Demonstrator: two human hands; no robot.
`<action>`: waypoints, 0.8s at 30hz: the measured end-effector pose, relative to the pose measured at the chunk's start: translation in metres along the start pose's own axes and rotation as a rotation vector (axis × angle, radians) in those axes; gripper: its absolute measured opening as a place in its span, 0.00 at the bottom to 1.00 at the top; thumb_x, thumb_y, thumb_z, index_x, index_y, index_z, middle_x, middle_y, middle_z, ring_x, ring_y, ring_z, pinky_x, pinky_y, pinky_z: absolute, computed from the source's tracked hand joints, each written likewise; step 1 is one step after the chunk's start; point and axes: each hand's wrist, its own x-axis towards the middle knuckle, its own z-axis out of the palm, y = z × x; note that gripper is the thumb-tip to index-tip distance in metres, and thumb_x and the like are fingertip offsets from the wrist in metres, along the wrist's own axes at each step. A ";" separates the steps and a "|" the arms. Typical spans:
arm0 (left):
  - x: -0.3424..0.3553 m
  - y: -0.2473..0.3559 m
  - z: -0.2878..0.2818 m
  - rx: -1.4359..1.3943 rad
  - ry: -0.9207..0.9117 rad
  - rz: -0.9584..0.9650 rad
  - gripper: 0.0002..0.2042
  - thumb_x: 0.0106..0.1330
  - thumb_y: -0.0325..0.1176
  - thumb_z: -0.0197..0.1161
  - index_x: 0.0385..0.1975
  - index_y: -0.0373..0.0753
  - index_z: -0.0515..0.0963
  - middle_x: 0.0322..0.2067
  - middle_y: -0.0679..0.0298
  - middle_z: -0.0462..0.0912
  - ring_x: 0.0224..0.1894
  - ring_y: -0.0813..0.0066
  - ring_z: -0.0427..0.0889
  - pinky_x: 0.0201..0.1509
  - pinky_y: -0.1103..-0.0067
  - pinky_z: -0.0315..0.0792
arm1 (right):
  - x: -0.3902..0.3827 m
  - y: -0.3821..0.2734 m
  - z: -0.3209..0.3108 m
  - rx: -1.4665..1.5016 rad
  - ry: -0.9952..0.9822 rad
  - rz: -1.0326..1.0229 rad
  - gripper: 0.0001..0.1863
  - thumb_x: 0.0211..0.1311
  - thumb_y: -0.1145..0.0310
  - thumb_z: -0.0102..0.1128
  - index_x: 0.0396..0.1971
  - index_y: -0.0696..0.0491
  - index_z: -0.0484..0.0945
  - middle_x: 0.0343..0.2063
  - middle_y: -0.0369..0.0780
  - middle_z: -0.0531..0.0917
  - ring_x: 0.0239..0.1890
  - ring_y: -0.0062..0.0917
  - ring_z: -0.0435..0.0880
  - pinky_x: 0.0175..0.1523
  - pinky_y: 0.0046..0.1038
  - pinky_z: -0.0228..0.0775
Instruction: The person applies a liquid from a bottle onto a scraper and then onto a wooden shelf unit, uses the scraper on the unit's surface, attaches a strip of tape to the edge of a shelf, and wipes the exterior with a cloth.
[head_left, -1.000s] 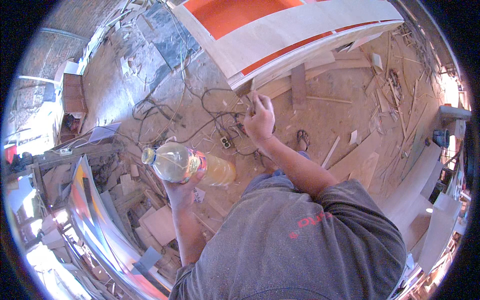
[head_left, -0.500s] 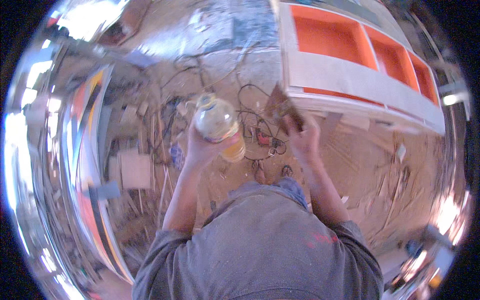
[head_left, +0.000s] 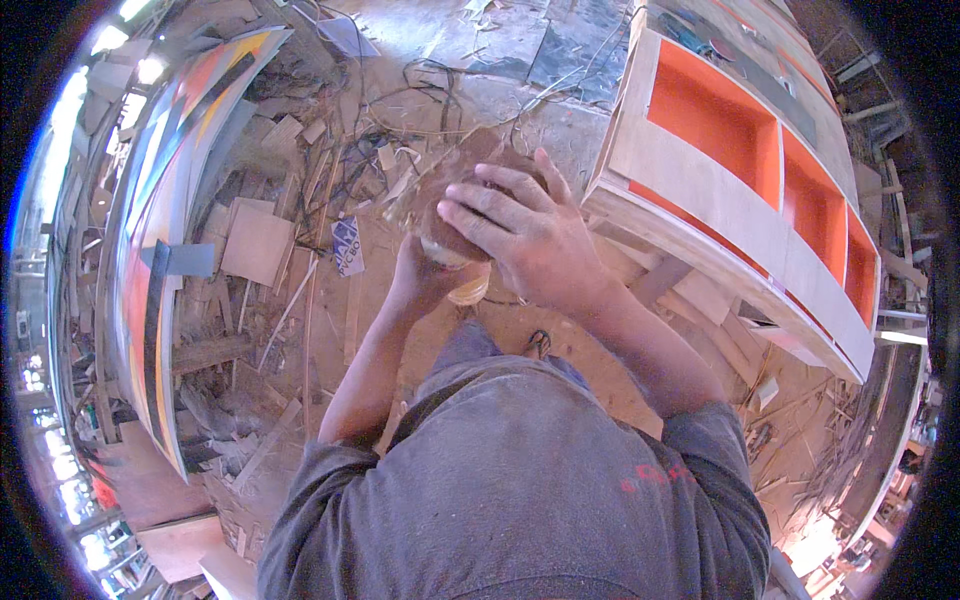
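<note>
My left hand [head_left: 424, 272] is wrapped round a large clear plastic bottle [head_left: 468, 288] with yellowish liquid, mostly hidden beneath my other hand and what it holds. A rough, flat brown piece [head_left: 450, 165], its material hard to tell, lies over the bottle's top. My right hand [head_left: 530, 235] grips this piece from above, fingers spread across it and thumb at its far side. Whether the piece touches the cap is hidden.
An orange-lined wooden cabinet [head_left: 713, 127] stands to my right. A long painted board [head_left: 180, 170] with striped colours leans at my left. Cables [head_left: 425, 80], wood offcuts [head_left: 257, 240] and a printed scrap [head_left: 348, 245] lie on the dusty floor [head_left: 600, 370].
My view has swung, bringing the cabinet to the right. My right hand has come up with the brown piece and moved leftward onto the bottle, which is now largely covered.
</note>
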 end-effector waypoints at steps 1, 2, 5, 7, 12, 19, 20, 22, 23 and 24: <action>-0.004 -0.004 -0.004 -0.013 0.013 0.022 0.33 0.51 0.33 0.84 0.57 0.36 0.76 0.53 0.61 0.84 0.54 0.71 0.83 0.56 0.71 0.80 | 0.003 0.001 0.004 0.009 -0.032 -0.023 0.28 0.57 0.65 0.64 0.61 0.40 0.81 0.61 0.31 0.82 0.69 0.29 0.73 0.80 0.56 0.40; -0.005 -0.008 -0.008 -0.026 0.030 0.048 0.33 0.52 0.32 0.83 0.58 0.36 0.76 0.53 0.61 0.84 0.55 0.70 0.83 0.57 0.71 0.80 | 0.007 0.000 0.013 0.002 -0.039 -0.037 0.29 0.57 0.66 0.64 0.62 0.39 0.81 0.63 0.31 0.80 0.70 0.29 0.72 0.80 0.58 0.36; -0.001 -0.018 -0.036 -0.047 0.074 0.062 0.36 0.52 0.30 0.83 0.61 0.36 0.72 0.55 0.61 0.82 0.57 0.69 0.82 0.58 0.70 0.79 | 0.032 -0.010 0.027 0.007 -0.017 -0.070 0.33 0.53 0.63 0.69 0.64 0.38 0.79 0.64 0.33 0.79 0.71 0.31 0.70 0.80 0.59 0.34; 0.011 -0.023 -0.054 -0.145 0.087 0.032 0.38 0.51 0.29 0.83 0.63 0.37 0.71 0.56 0.60 0.81 0.58 0.67 0.81 0.59 0.70 0.79 | 0.055 -0.014 0.025 0.170 0.002 -0.069 0.37 0.50 0.61 0.73 0.65 0.37 0.78 0.63 0.35 0.79 0.72 0.35 0.69 0.79 0.60 0.35; 0.045 -0.033 -0.122 -0.130 0.150 -0.064 0.35 0.49 0.29 0.85 0.59 0.34 0.74 0.54 0.58 0.82 0.57 0.66 0.82 0.59 0.70 0.78 | 0.103 0.005 0.041 0.323 0.199 0.035 0.36 0.50 0.61 0.77 0.64 0.41 0.79 0.61 0.42 0.79 0.69 0.41 0.72 0.75 0.57 0.52; 0.138 -0.049 -0.215 -0.131 0.111 -0.042 0.35 0.46 0.29 0.86 0.56 0.33 0.76 0.52 0.59 0.84 0.52 0.71 0.85 0.57 0.73 0.79 | 0.095 0.058 0.133 0.105 0.409 0.700 0.22 0.55 0.71 0.72 0.53 0.52 0.85 0.54 0.46 0.82 0.58 0.43 0.80 0.63 0.38 0.73; 0.153 -0.055 -0.227 -0.145 0.141 -0.037 0.34 0.46 0.28 0.85 0.55 0.33 0.76 0.51 0.59 0.85 0.51 0.71 0.85 0.56 0.73 0.80 | 0.094 0.066 0.144 0.105 0.384 0.735 0.22 0.55 0.71 0.72 0.53 0.53 0.85 0.54 0.47 0.82 0.58 0.43 0.80 0.63 0.38 0.73; 0.184 -0.080 -0.246 -0.180 0.207 -0.031 0.31 0.47 0.26 0.84 0.54 0.33 0.77 0.50 0.60 0.86 0.49 0.71 0.86 0.55 0.73 0.81 | 0.098 0.085 0.164 0.104 0.327 0.800 0.22 0.55 0.72 0.72 0.53 0.53 0.85 0.53 0.48 0.82 0.57 0.42 0.80 0.63 0.38 0.73; 0.201 -0.075 -0.247 -0.245 0.168 -0.026 0.30 0.48 0.25 0.83 0.53 0.33 0.77 0.49 0.59 0.86 0.49 0.70 0.87 0.55 0.73 0.81 | 0.100 0.097 0.173 0.098 0.302 0.819 0.22 0.55 0.72 0.71 0.53 0.53 0.85 0.53 0.49 0.82 0.58 0.43 0.80 0.64 0.39 0.72; 0.218 -0.065 -0.249 -0.311 0.133 -0.023 0.29 0.49 0.23 0.82 0.53 0.33 0.77 0.49 0.59 0.86 0.49 0.69 0.87 0.55 0.72 0.82 | 0.103 0.112 0.181 0.092 0.274 0.837 0.22 0.56 0.71 0.71 0.53 0.53 0.85 0.53 0.49 0.82 0.58 0.44 0.80 0.64 0.39 0.71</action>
